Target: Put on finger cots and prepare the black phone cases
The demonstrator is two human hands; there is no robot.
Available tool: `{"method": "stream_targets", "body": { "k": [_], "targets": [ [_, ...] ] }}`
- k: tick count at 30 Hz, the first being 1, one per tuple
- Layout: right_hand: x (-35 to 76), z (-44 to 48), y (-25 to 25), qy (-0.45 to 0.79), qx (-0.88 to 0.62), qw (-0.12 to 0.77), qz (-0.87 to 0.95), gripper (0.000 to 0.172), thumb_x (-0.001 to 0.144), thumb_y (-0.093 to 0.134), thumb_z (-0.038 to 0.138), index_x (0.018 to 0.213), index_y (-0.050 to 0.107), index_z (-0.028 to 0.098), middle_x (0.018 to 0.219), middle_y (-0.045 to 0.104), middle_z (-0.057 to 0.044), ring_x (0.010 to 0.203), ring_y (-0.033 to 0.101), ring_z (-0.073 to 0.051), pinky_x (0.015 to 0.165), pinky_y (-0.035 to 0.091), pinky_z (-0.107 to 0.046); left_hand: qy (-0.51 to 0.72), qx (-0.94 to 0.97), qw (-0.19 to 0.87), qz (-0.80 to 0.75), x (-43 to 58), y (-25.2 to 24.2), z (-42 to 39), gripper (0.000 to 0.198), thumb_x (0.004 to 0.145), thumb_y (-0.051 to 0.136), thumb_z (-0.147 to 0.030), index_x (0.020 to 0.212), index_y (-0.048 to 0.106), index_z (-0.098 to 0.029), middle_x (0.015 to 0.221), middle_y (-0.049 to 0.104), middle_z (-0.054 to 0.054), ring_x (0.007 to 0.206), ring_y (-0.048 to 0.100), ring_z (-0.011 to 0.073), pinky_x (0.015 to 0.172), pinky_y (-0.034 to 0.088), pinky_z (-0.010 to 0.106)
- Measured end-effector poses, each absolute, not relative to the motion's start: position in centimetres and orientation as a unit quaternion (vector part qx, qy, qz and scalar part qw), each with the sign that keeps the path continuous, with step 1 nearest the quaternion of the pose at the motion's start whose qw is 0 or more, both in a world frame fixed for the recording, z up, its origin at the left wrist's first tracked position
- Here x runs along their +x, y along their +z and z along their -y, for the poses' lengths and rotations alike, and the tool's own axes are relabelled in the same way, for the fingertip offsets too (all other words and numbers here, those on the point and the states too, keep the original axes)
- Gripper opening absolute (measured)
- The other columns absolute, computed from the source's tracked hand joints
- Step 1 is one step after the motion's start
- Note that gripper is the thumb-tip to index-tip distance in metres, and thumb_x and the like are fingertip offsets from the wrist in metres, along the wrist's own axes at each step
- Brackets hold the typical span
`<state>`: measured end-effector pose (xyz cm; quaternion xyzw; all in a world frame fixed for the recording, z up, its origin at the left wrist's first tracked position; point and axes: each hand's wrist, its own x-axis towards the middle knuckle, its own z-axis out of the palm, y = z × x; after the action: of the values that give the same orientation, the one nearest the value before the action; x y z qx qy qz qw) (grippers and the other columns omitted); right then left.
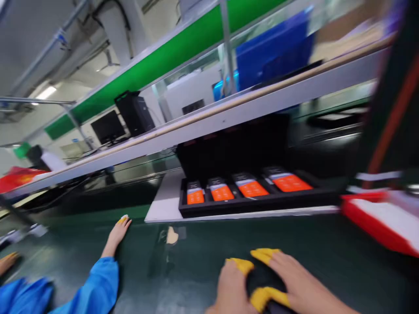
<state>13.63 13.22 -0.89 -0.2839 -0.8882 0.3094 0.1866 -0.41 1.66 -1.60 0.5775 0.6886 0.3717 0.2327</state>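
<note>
Both hands at bottom centre, on the dark green bench. Left hand (231, 285) and right hand (296, 283), yellow finger cots on, clasp a small black part (262, 274) between them; part mostly hidden, can't tell what it is. Black tray (262, 203) with four orange-labelled units (250, 188) sits beyond, well apart, on a white board (163, 205). A co-worker's blue sleeve (98, 288) rests at left, their hand flat on the bench. Looks like mid-handling: part in hand, not yet placed. Next move likely needs a steady two-handed carry.
</note>
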Motion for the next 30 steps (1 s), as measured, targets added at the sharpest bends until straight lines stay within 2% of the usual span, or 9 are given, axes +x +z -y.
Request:
{"method": "stream_targets", "body": {
  "k": [4,8,14,17,20,23,26,28,30],
  "targets": [
    [16.4,-10.9,1.9,0.289,-0.28,0.053,0.914,0.076,0.066,0.066,0.035,0.136,0.042,0.018,0.14,0.031,-0.008,0.131,0.023,-0.025,0.113,0.014,-0.041,0.455,0.456,0.221,-0.732,-3.2,-2.0,-2.6,0.043,0.078,0.042,-0.047,0.105,0.054,-0.015,0.104,0.058,0.013,0.093,0.055,0.0218,0.091,0.043,0.041],
    [16.9,-9.1,2.2,0.313,-0.28,0.014,0.908,0.081,0.067,0.064,0.038,0.139,0.037,0.013,0.14,0.029,-0.013,0.132,0.02,-0.029,0.112,0.006,-0.048,0.499,0.393,0.228,-0.737,-5.2,-2.0,-3.6,0.046,0.069,0.046,-0.051,0.097,0.053,-0.016,0.099,0.062,0.01,0.095,0.058,0.0236,0.092,0.042,0.038],
    [18.1,-8.5,-1.1,0.319,-0.376,0.108,0.863,0.087,0.047,0.077,0.023,0.127,0.049,0.007,0.126,0.042,-0.019,0.119,0.037,-0.032,0.106,0.026,-0.044,0.498,0.39,0.227,-0.74,-5.2,-2.7,-4.0,0.05,0.062,0.046,-0.052,0.096,0.055,-0.017,0.102,0.064,0.009,0.101,0.058,0.0257,0.094,0.041,0.038],
    [19.2,-9.3,0.4,0.428,-0.424,0.201,0.772,0.077,0.043,0.075,0.016,0.116,0.052,0.014,0.099,0.051,-0.006,0.089,0.051,-0.019,0.082,0.044,-0.028,0.524,0.381,0.208,-0.733,-4.8,-2.9,-4.1,0.051,0.062,0.044,-0.054,0.094,0.055,-0.016,0.102,0.064,0.011,0.102,0.057,0.0276,0.093,0.042,0.041],
    [22.7,-10.9,3.6,0.528,-0.401,0.302,0.685,0.052,0.054,0.067,0.032,0.101,0.052,0.014,0.077,0.045,0.001,0.072,0.048,-0.013,0.068,0.042,-0.023,0.535,0.387,0.185,-0.728,-4.6,-3.1,-4.2,0.047,0.064,0.042,-0.05,0.093,0.055,-0.016,0.101,0.064,0.013,0.101,0.058,0.0288,0.093,0.043,0.042],
    [28.5,-12.9,6.2,0.532,-0.433,0.488,0.541,0.061,0.06,0.062,0.048,0.108,0.046,0.014,0.093,0.052,-0.007,0.09,0.051,-0.02,0.079,0.043,-0.027,0.515,0.399,0.179,-0.737,-4.8,-3.6,-4.4,0.042,0.064,0.04,-0.045,0.091,0.057,-0.017,0.097,0.066,0.012,0.096,0.06,0.0279,0.092,0.044,0.041],
    [34.6,-14.8,6.6,0.45,-0.485,0.642,0.388,0.062,0.076,0.046,0.042,0.129,0.032,0.012,0.123,0.043,-0.017,0.116,0.043,-0.026,0.09,0.04,-0.03,0.51,0.408,0.185,-0.734,-5.2,-4.2,-4.7,0.042,0.064,0.04,-0.044,0.091,0.058,-0.017,0.097,0.067,0.01,0.098,0.06,0.0271,0.092,0.044,0.039],
    [37.8,-15.9,5.4,0.322,-0.59,0.621,0.402,0.059,0.083,0.039,0.032,0.136,0.027,0.008,0.132,0.034,-0.021,0.125,0.033,-0.026,0.097,0.034,-0.029,0.517,0.411,0.189,-0.726,-5.4,-4.6,-4.9,0.043,0.064,0.042,-0.046,0.091,0.059,-0.017,0.097,0.067,0.01,0.1,0.06,0.0273,0.094,0.043,0.039],
    [39.8,-16.6,3.7,0.181,-0.709,0.489,0.476,0.06,0.087,0.04,0.034,0.137,0.027,0.004,0.126,0.039,-0.025,0.117,0.042,-0.031,0.096,0.036,-0.034,0.521,0.413,0.191,-0.723,-5.6,-4.8,-5.0,0.044,0.064,0.043,-0.047,0.091,0.06,-0.016,0.097,0.067,0.011,0.101,0.059,0.0271,0.096,0.042,0.039]
  ]
}}
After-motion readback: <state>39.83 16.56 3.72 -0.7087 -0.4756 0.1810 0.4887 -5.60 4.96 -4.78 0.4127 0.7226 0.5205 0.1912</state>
